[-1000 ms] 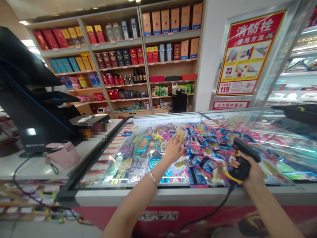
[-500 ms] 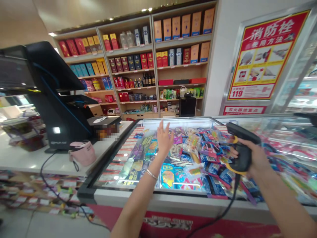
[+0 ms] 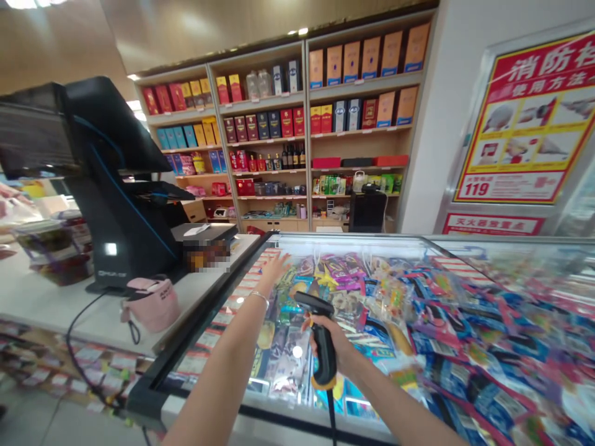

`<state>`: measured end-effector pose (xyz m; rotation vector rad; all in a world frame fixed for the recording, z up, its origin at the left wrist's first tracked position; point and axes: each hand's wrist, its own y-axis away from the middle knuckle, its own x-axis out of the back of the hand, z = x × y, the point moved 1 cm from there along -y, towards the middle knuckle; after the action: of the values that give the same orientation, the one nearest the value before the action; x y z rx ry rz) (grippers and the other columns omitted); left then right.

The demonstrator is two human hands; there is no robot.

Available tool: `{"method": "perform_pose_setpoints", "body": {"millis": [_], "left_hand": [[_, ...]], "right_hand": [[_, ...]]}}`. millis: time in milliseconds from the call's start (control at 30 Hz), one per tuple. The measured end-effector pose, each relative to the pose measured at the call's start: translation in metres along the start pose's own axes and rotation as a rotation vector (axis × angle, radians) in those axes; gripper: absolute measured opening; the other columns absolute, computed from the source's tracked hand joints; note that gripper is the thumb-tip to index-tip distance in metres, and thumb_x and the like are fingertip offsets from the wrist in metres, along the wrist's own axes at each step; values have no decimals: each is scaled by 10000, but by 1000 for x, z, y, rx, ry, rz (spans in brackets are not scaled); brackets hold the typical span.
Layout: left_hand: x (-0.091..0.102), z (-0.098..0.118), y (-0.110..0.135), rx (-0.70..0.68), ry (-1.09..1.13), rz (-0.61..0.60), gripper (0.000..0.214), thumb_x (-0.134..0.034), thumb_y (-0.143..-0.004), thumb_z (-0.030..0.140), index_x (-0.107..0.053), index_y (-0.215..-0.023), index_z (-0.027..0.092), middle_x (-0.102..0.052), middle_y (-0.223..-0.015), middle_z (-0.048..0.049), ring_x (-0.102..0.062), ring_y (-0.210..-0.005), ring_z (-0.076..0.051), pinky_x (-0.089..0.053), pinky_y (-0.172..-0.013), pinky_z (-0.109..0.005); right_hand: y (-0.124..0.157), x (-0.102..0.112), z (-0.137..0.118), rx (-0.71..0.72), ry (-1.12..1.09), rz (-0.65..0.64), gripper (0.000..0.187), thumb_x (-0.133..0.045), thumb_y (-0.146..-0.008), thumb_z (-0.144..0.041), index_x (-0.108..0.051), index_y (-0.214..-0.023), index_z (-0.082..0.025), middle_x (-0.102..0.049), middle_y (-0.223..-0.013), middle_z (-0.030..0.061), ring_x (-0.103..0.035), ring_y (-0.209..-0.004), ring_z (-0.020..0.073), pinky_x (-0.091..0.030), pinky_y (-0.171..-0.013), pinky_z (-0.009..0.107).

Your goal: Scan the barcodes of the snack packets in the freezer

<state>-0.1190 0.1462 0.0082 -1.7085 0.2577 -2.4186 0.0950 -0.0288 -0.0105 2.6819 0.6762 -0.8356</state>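
Note:
My left hand (image 3: pixel 275 271) is stretched out over the far left part of a chest freezer's glass top (image 3: pixel 223 303). Its fingers are extended and slightly blurred; nothing shows in them. I cannot tell whether it touches the glass. A bracelet circles that wrist. My right hand (image 3: pixel 341 344) is wrapped round the handle of a black and yellow barcode scanner (image 3: pixel 324 353), held upright above the freezer's middle. The scanner's cable hangs down toward me. Below both hands lie many colourful ice cream packets (image 3: pixel 446 322), thickest on the right.
On the left counter (image 3: pixel 28 303) stand a black register terminal (image 3: pixel 125 204), a pink pouch (image 3: pixel 151 303) and stacked tubs (image 3: pixel 58 254). A cable (image 3: pixel 74 353) hangs over the counter edge. Behind the freezer are shelves of boxes (image 3: pixel 267 124) and a red wall poster (image 3: pixel 534 118).
The view has turned left. My right hand has swung the scanner from the right side to the middle, near my left arm. My left hand has moved left over the freezer.

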Motion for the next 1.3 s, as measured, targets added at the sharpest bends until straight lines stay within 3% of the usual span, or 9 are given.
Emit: {"method": "perform_pose_setpoints", "body": {"millis": [167,367,500,567,700,867,1000,1100,1300], "left_hand": [[2,-1,12,46,-115,-34,553,-432,-874,505,-364,-1408,378,-495,-1374,-111,-450,-1228,-350,-296,-1005,-544],[8,11,80,28,-156,-8,573,-424,-877,504,-332,-1427,374,-477,-1390,-129,-454,-1220,-397,-310,-969,-590],[11,17,110,55,-169,11,523,-391,-888,523,-462,-1352,293,-594,-1221,-164,-540,-1133,-366,-362,-942,-534],[12,18,110,95,-187,14,501,-445,-873,496,-506,-1288,222,-630,-1134,-170,-573,-1092,-341,-399,-917,-472],[12,13,103,119,-175,27,559,-585,-811,394,-436,-1295,158,-628,-1159,-166,-595,-1083,-288,-431,-873,-350],[6,3,99,57,-127,71,297,-522,-854,343,-572,-1102,188,-661,-1091,-117,-615,-1028,-245,-428,-827,-300],[6,-1,94,69,126,211,272,-504,-853,375,-634,-962,163,-697,-921,-97,-639,-911,-241,-439,-777,-307],[7,-3,90,10,346,281,286,-515,-833,358,-657,-966,147,-711,-922,-85,-642,-898,-225,-454,-789,-310],[8,-1,95,-101,625,360,351,-662,-667,316,-686,-974,148,-718,-911,-70,-649,-894,-240,-468,-822,-332]], "right_hand": [[1,6,3,2,-67,6,323,-699,-619,-386,-596,-829,-163,-650,-624,-2,-457,-332,77,-375,-335,204],[1,7,2,-7,-49,19,314,-691,-610,-398,-600,-793,-160,-609,-566,-18,-462,-346,77,-385,-347,196],[3,7,-1,-30,-49,22,282,-666,-632,-400,-600,-770,-164,-610,-590,-15,-456,-365,74,-383,-357,198],[4,8,-2,-36,-56,9,274,-658,-640,-403,-600,-764,-165,-613,-606,-11,-460,-376,76,-381,-362,203],[2,12,-1,-73,-58,-25,270,-619,-666,-408,-605,-766,-158,-621,-607,13,-489,-404,101,-402,-391,228],[-4,17,4,-63,-61,-64,295,-579,-687,-406,-626,-823,-149,-645,-643,36,-509,-426,120,-413,-419,250],[-5,17,6,-45,-38,-101,332,-561,-696,-416,-640,-863,-140,-620,-567,34,-524,-427,145,-419,-428,260],[-3,16,5,-24,-20,-126,351,-555,-702,-426,-648,-872,-133,-609,-533,37,-549,-443,167,-440,-447,272],[5,9,-2,36,-45,-104,322,-590,-724,-414,-656,-866,-132,-653,-591,57,-570,-457,156,-457,-463,255]]}}
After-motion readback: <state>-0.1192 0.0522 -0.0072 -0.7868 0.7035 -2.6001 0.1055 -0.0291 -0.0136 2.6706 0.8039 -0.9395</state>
